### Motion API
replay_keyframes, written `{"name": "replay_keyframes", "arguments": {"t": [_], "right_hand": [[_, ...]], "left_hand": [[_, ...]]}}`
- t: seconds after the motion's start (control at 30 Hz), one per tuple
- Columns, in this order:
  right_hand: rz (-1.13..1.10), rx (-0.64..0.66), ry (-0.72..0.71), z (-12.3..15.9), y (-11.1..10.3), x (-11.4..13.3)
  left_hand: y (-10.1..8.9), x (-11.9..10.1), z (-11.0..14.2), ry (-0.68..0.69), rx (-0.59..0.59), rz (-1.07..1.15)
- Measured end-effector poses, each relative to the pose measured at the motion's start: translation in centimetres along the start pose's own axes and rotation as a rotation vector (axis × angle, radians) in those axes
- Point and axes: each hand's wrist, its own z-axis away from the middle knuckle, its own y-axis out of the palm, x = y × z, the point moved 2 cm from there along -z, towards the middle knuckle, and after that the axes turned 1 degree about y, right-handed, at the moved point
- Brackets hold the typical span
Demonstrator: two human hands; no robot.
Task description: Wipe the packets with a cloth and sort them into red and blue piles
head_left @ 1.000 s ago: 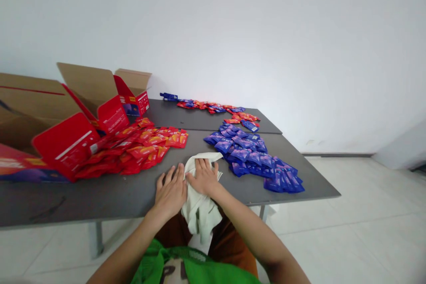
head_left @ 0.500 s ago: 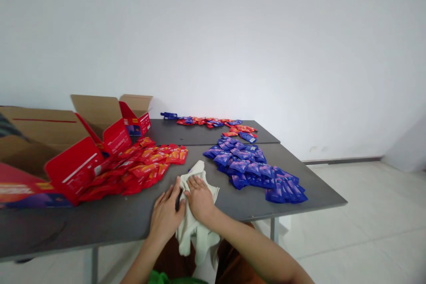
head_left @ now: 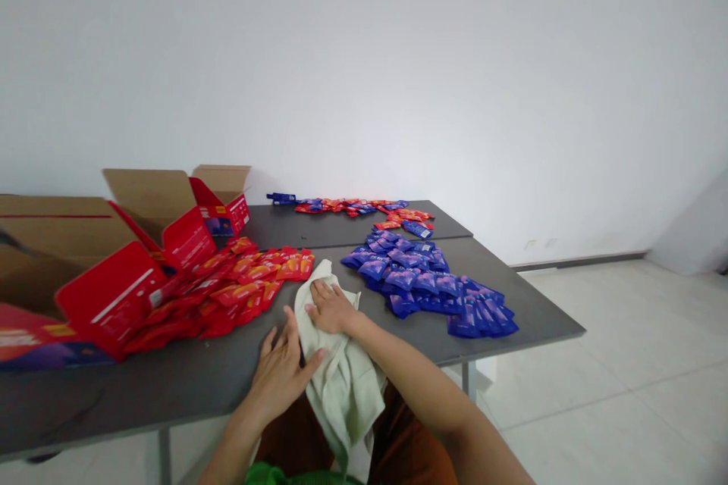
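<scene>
A pale green cloth (head_left: 341, 386) lies over the near edge of the dark grey table (head_left: 187, 371) and hangs down toward my lap. My right hand (head_left: 328, 308) presses flat on the cloth's far part, fingers stretched out. My left hand (head_left: 280, 373) rests at the cloth's left edge near the table's front, fingers spread, thumb on the fabric. A heap of red sachets (head_left: 239, 289) lies just left of the cloth, a heap of blue sachets (head_left: 424, 284) just right of it.
Open cardboard boxes with red flaps (head_left: 142, 273) stand at the left of the table. Mixed red and blue sachets (head_left: 364, 208) lie along the far edge of a second table behind. White wall beyond, tiled floor to the right.
My right hand has slid farther away over the cloth, while my left hand has drawn back toward the table's front edge. More cloth now hangs over the edge. The camera shifted slightly.
</scene>
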Motion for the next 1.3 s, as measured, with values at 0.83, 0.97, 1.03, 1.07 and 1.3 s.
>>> {"name": "replay_keyframes", "arguments": {"t": [0.83,0.97,1.03,1.07,1.3], "right_hand": [[-0.039,-0.489,0.521,2.9,-4.7,-0.7],[-0.533,-0.823,0.417,6.4,-8.2,-2.0],[-0.871,-0.926,0.327,7.8,-9.4,-2.4],[-1.04,-0.941,0.311,8.4,-9.7,-2.6],[-1.699,-0.861,0.479,11.1,-9.2,-3.9]], "left_hand": [[-2.4,-1.3,-1.9,-0.231,-0.03,0.122],[-2.5,-3.3,-4.3,-0.027,0.023,0.011],[-1.8,-4.6,-5.3,0.09,0.133,-0.026],[-1.4,-5.2,-5.8,0.139,0.19,-0.044],[-0.7,-5.3,-7.6,-0.02,0.245,-0.316]]}}
